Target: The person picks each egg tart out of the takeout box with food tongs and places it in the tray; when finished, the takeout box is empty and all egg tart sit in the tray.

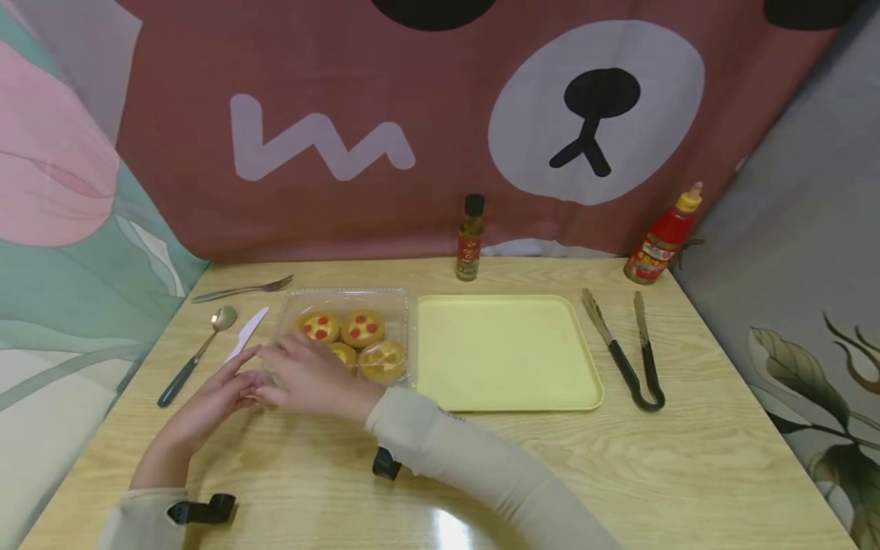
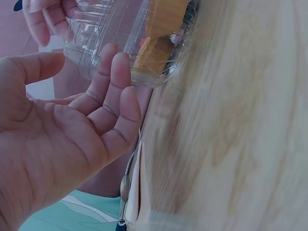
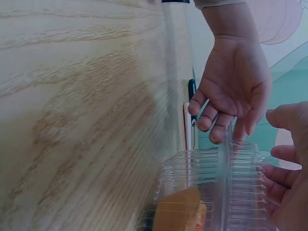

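Metal spoon [image 1: 195,360]: far left
Left hand [image 1: 213,405]: grip slack, fingers extended near the clear container [image 1: 395,305], holding nothing
Right hand [image 1: 316,376]: grip loose, thumb apart, fingers against its side
Container: just left of the yellow tray [image 1: 509,351], four pastries [image 1: 363,328] inside

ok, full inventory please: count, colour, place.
Container: 1, clear plastic, left of centre
Pastries: 4 visible, golden, inside container
Tray: 1, yellow, right of container
Tongs: 1, black handles, right of tray
Small bottle: 1, red-labelled, behind tray
Sauce bottle: 1, red, back right corner
Fork: 1, silver, back left
Spoon: 1, dark-handled, far left
Knife: 1, pale, between spoon and container
Table: 1, light wood, beneath everything
Backdrop: 1, reddish-brown, behind table
Side walls: 2, pastel left, grey right
Left hand, right hand: 1 each, bare, container's near left corner
Sleeves: 2, beige, both arms
Wrist cameras: 2, black, at sleeve ends
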